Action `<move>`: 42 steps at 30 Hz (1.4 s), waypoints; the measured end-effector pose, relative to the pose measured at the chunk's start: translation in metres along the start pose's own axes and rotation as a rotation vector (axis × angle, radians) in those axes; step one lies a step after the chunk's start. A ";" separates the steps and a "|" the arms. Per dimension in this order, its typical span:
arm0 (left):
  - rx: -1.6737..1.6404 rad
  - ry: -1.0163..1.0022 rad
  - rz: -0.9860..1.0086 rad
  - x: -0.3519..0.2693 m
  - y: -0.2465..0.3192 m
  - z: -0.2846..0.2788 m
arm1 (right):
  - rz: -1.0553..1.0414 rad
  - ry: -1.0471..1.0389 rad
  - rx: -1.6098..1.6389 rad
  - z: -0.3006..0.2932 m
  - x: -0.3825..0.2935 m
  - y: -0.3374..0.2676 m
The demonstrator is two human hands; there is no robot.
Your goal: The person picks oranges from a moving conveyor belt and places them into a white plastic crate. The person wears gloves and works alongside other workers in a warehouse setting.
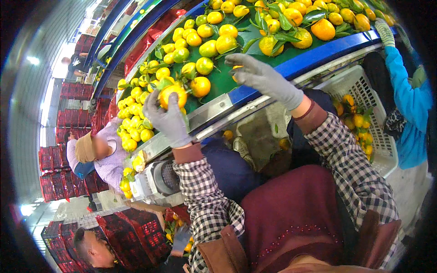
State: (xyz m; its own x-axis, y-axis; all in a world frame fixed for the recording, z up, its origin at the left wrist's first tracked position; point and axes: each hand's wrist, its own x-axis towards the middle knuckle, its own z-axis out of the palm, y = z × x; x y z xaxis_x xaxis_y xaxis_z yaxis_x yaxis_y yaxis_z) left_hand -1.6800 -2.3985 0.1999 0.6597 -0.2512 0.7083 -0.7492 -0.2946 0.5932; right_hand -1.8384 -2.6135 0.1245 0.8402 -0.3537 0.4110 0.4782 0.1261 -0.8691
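Note:
My left hand (167, 117), in a grey glove, holds a large orange-yellow citrus fruit (173, 96) between thumb and fingers, above the near-left part of the green conveyor belt (218, 82). My right hand (263, 76), gloved alike, hangs over the belt's near edge with its fingers apart; a bit of orange fruit shows by its fingers, and no grip on it can be seen. Many yellow and greenish citrus fruits (216, 46) lie on the belt, some with stems and leaves. A leafy group (273, 44) lies beyond my right hand.
A blue and metal rail (239, 97) edges the belt. A white plastic crate (375, 126) with fruit stands at right, beside a co-worker in blue (403, 102). A motor housing (158, 179) sits below the belt. Other people are at left, near stacked red-wrapped crates (133, 235).

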 end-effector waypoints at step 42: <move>1.019 -0.847 -0.222 0.070 -0.153 -0.115 | -0.092 -0.150 -0.374 0.028 -0.015 -0.007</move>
State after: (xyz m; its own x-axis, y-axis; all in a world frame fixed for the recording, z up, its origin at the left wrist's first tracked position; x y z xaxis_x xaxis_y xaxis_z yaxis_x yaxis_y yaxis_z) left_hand -1.5264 -2.2646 0.2030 0.8716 -0.4888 -0.0383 -0.4888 -0.8602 -0.1456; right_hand -1.8474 -2.5827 0.1317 0.8391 -0.2056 0.5036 0.4509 -0.2548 -0.8554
